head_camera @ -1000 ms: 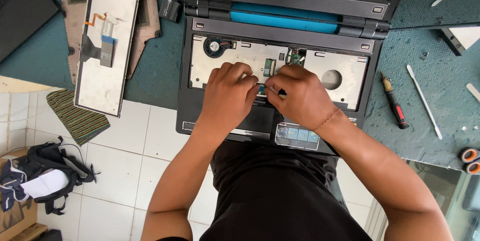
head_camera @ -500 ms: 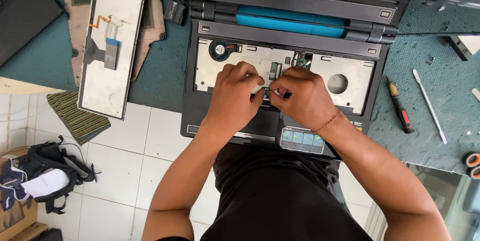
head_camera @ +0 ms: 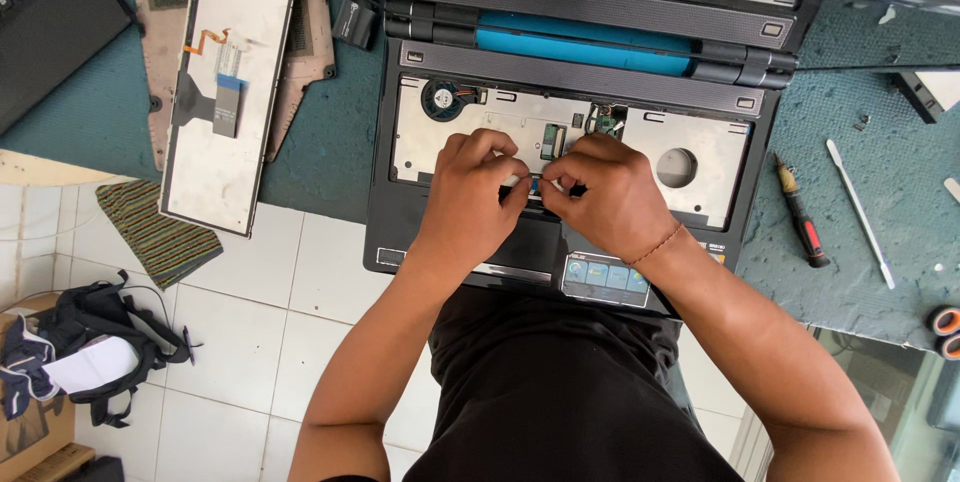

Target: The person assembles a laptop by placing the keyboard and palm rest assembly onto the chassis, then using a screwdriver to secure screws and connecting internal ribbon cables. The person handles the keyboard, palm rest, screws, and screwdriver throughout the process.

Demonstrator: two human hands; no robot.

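Observation:
An opened black laptop lies on the teal mat with its keyboard removed, showing a silver inner plate and a small fan. My left hand and my right hand meet over the middle of the plate, just above the palm rest. Their fingertips pinch a small flat ribbon cable between them. A thin cord bracelet circles my right wrist. What lies under the hands is hidden.
The removed keyboard lies upside down at the left, with its ribbon cable, over a brown cover panel. A red-and-black screwdriver and a white pry stick rest at the right. Another black laptop sits top left. A backpack lies on the tiled floor.
Both hands have drawn closer together and now pinch the small cable between their fingertips. The view has shifted slightly; the laptop appears a little lower in the frame.

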